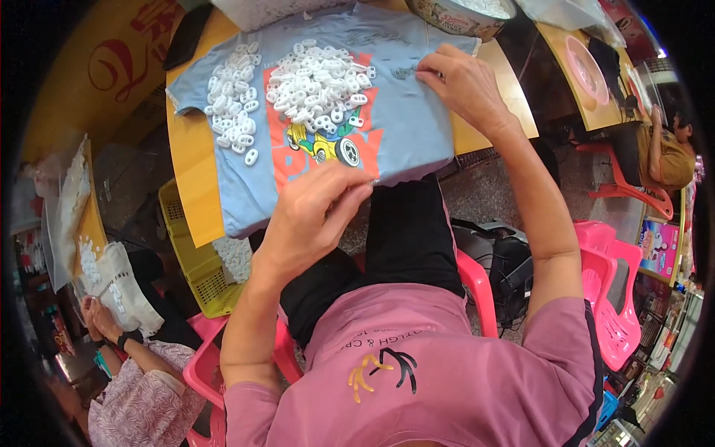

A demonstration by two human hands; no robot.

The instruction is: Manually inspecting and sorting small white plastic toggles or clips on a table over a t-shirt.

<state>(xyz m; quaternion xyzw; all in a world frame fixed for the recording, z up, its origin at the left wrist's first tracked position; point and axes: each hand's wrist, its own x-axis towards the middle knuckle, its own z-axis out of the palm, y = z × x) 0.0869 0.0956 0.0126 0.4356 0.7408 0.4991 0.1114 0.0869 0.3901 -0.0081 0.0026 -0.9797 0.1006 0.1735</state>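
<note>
Light blue cloth covers most of our yellow desk [190, 171]: a small T-shirt [406, 130] with an orange panel and a yellow cartoon car printed on its front, spread flat with its lower hem hanging over the near edge above our lap. On it lie two heaps of small white plastic rings, the bigger heap [316, 82] on the upper part of the print and the smaller heap [234, 104] just beside it toward the left sleeve. Our left hand [309, 220] sits at the near hem, its fingers [350, 195] drawn together in a pinch right at the cloth's edge; they are closed, though we cannot tell whether they pinch the hem or a small piece. Our right hand [462, 82] rests at the far right corner of the shirt, well apart from the left, fingers [428, 71] curled down and pressing the fabric near the right sleeve, not closed around anything we can see. Past the shirt's top edge stands a round bowl [458, 16] with white pieces in it. We sit on a pink plastic chair [477, 287], with more pink chairs [614, 298] to our right. Under the desk to our left stands a yellow crate [190, 261], and beyond it another person's hands [97, 316] are held together near white cloth.
</note>
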